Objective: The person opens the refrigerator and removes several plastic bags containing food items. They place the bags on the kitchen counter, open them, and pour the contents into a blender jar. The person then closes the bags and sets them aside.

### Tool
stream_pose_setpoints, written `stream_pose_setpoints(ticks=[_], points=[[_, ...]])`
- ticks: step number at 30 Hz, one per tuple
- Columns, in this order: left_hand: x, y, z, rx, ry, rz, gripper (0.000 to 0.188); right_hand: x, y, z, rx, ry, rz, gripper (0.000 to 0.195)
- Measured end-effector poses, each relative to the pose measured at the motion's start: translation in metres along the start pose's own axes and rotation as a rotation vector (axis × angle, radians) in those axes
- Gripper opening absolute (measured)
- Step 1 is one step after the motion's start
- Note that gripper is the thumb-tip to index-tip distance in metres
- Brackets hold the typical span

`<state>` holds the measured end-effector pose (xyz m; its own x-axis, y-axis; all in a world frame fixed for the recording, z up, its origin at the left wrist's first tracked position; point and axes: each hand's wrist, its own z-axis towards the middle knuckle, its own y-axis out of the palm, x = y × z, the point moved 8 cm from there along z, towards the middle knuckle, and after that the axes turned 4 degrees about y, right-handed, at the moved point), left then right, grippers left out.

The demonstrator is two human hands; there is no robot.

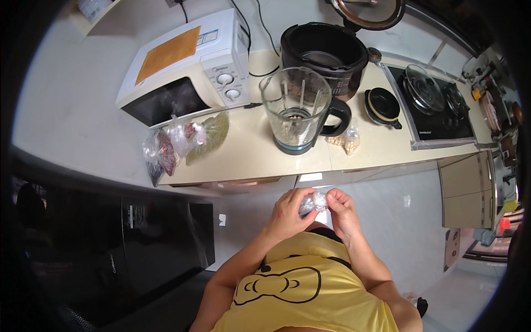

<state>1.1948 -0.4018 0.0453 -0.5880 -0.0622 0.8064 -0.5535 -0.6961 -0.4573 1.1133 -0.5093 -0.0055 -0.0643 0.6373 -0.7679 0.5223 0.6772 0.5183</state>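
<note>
My left hand [290,214] grips the body of a small clear plastic bag [308,204] with dark contents, held over the floor in front of my body. The fingers of my right hand [342,209] pinch the bag's gathered, twisted top. Beyond my hands, a glass blender jug [296,108] with a black handle stands on the counter, some pale pieces at its bottom. Beside its base lies a plastic bag of pale beans or nuts [351,143]. To the left are a bag of green beans or grains [209,139], a bag of dark red beans [166,154] and a bag with black contents [154,168].
A white microwave [186,70] stands at the back left of the cream counter [249,162]. Behind the jug is a black multicooker [325,58], its lid raised. Small black pans [382,106] sit by the gas hob [431,103]. A black fridge [161,236] is at my left.
</note>
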Motion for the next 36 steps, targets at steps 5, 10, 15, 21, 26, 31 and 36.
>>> stream_pose_setpoints(ticks=[5, 10, 15, 21, 26, 31, 36], points=[[0.002, 0.028, 0.037, -0.075, -0.152, -0.154, 0.042, -0.046, -0.016, 0.009, 0.017, -0.015, 0.05, 0.02], [0.011, 0.04, 0.065, 0.176, -0.161, -0.148, 0.045, -0.07, -0.059, 0.029, 0.077, -0.1, 0.083, 0.02], [0.009, 0.057, 0.059, 0.133, 0.179, 0.139, 0.039, -0.116, -0.108, 0.046, 0.164, -0.192, 0.09, 0.03], [0.001, 0.09, 0.074, 0.094, 0.02, 0.049, 0.047, -0.073, -0.107, 0.053, 0.201, 0.17, 0.332, 0.024], [-0.011, 0.097, 0.087, -0.139, -0.055, -0.047, 0.047, -0.057, -0.084, 0.048, 0.079, 0.158, 0.271, 0.022], [-0.008, 0.095, 0.086, -0.159, -0.036, -0.122, 0.041, -0.074, -0.102, 0.047, 0.171, -0.065, 0.083, 0.018], [-0.009, 0.093, 0.08, -0.248, -0.061, -0.241, 0.036, -0.085, -0.111, 0.036, 0.381, -0.153, 0.109, 0.017]])
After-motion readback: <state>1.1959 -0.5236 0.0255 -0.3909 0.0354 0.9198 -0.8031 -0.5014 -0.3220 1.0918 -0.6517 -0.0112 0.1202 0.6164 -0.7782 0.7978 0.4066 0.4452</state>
